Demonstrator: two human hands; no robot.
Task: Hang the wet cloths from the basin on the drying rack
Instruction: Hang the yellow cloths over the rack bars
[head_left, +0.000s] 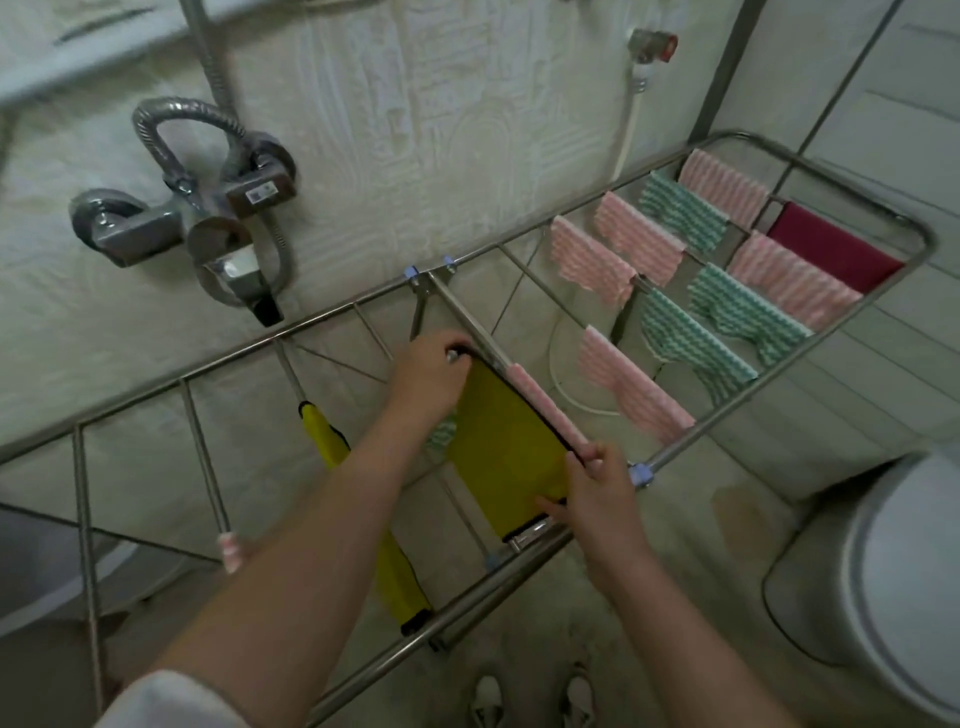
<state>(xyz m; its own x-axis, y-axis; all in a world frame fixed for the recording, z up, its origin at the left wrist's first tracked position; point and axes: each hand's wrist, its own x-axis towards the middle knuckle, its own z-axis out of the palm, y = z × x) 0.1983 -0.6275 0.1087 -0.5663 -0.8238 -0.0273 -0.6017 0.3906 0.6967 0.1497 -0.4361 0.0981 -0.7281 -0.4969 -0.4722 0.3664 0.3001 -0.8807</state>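
A steel drying rack (691, 431) stretches across the view. A yellow cloth with a black edge (506, 441) lies draped over a middle rail. My left hand (428, 371) grips its far top corner, and my right hand (597, 486) pinches its near corner at the rail. A pink striped cloth (543, 402) hangs on the rail just right of it. A second yellow cloth (327, 434) hangs on a rail to the left, partly hidden by my left arm. The basin is not clearly visible.
Several pink, green and one dark red cloth (836, 247) fill the rack's right wing. A shower mixer with hose (208, 208) is fixed to the wall at left. A white toilet (893, 566) stands at right. My shoes (535, 699) show below the rack.
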